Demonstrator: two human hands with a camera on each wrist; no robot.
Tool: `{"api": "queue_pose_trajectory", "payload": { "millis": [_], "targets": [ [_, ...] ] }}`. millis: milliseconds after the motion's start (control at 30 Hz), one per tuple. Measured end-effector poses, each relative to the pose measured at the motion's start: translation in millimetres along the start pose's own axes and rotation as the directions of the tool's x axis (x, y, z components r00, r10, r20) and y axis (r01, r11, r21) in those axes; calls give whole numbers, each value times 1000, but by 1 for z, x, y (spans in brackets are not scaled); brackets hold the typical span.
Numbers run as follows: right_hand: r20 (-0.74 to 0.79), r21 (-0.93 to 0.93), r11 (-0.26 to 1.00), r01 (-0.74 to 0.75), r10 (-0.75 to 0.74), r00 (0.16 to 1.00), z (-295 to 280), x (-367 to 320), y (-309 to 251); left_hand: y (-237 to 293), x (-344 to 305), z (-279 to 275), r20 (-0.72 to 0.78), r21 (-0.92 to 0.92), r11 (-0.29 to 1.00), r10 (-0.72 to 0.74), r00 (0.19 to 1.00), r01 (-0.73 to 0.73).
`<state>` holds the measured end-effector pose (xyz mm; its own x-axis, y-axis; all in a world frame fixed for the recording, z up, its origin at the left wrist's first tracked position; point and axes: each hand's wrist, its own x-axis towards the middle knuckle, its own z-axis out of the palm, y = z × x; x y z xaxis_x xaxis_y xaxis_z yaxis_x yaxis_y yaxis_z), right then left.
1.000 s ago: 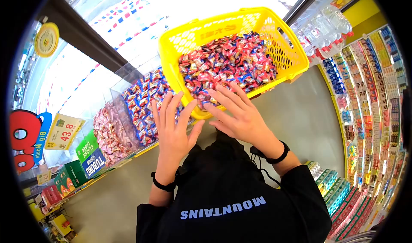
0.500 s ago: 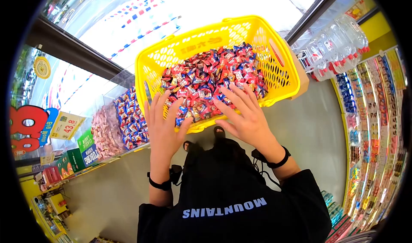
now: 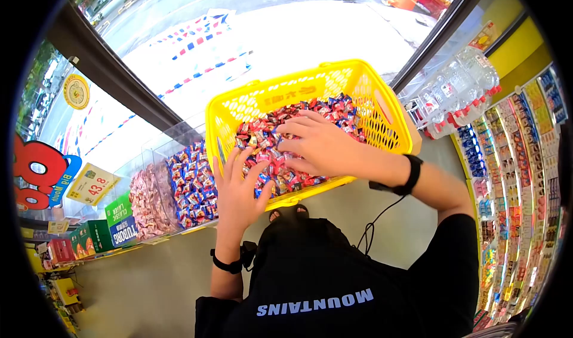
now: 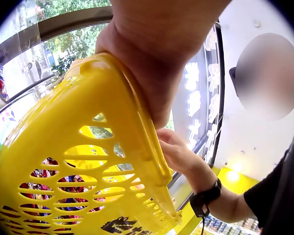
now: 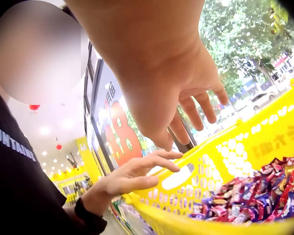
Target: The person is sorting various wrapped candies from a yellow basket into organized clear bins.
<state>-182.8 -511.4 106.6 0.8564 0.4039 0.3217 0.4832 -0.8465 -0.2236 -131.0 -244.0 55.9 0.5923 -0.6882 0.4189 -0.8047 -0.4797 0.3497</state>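
A yellow plastic shopping basket [image 3: 277, 96] with cut-out sides is filled with wrapped candies [image 3: 253, 136], mostly red and blue. My right hand [image 3: 322, 148] reaches in over the near rim, palm down, its fingers spread above the candies. In the right wrist view the fingers of that hand [image 5: 159, 93] hang down apart with nothing between them. My left hand [image 3: 237, 194] is at the basket's near left corner, fingers extended toward the inside and thumb apart. The left wrist view shows the left hand [image 4: 149, 63] close over the basket's rim; its fingertips are hidden there.
Left of the basket, clear bins hold red-and-blue candies [image 3: 192, 186] and pink-wrapped candies [image 3: 149, 197]. Drink boxes [image 3: 122, 218] and a price sign [image 3: 94, 186] stand farther left. Bottled water [image 3: 459, 87] is at the right, near stocked shelves [image 3: 519, 183]. A large window lies behind.
My right hand has moved from the near rim to farther in over the candies, swinging leftward. The left hand stays at the near left corner. The head view has shifted.
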Motion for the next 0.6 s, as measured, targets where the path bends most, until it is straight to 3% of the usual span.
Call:
{"api": "queue_pose_trajectory", "payload": {
  "millis": [33, 67, 133, 233, 467, 567, 600],
  "targets": [
    [28, 2, 1000, 9, -9, 1000, 11, 10, 6, -1, -1, 0, -1, -4, 1000, 3, 1000, -3],
    [182, -41, 997, -67, 74, 980, 23, 21, 10, -2, -2, 0, 1, -5, 1000, 5, 1000, -5],
    [446, -167, 967, -191, 247, 860, 47, 43, 25, -4, -3, 1, 13, -13, 1000, -11, 1000, 11],
    [556, -369, 895, -250, 428, 713, 84, 54, 44, -4, -2, 2, 6, 5, 1000, -10, 1000, 10],
    [437, -457, 867, -199, 413, 799, 146, 40, 78, -5, -2, 3, -6, -33, 999, -40, 999, 40],
    [500, -354, 908, -224, 387, 775, 118, 50, 67, -5, -3, 4, -9, -37, 998, -56, 998, 55],
    [478, -266, 929, -256, 358, 802, 104, 51, 61, -4, -2, 2, -3, -35, 998, -62, 998, 61]
  ]
}}
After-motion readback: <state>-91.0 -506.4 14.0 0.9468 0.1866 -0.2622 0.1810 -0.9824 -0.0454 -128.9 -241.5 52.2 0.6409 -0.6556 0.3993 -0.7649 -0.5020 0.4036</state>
